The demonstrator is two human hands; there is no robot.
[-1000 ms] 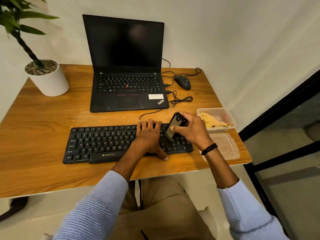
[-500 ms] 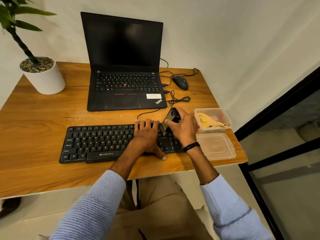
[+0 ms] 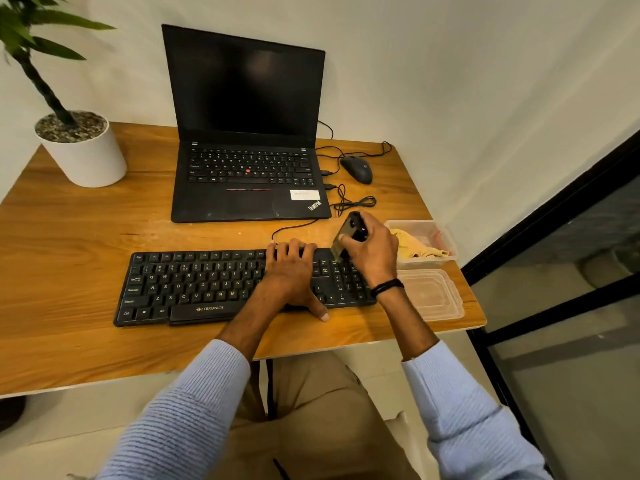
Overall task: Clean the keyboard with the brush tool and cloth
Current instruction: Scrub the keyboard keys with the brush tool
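Beyond my hands, an open black laptop (image 3: 247,161) sits with its screen dark on the wooden desk (image 3: 69,244). Ahead of my right hand, a dark mouse (image 3: 356,169) rests beside the laptop, its cable (image 3: 353,202) looped loosely between them. Far off to my left, a white pot (image 3: 85,154) holds a green plant (image 3: 34,57). Just right of my right wrist, a clear plastic lid (image 3: 433,294) lies flat near the desk's edge.

head view looks steeply down, close over the desk (image 3: 69,244).
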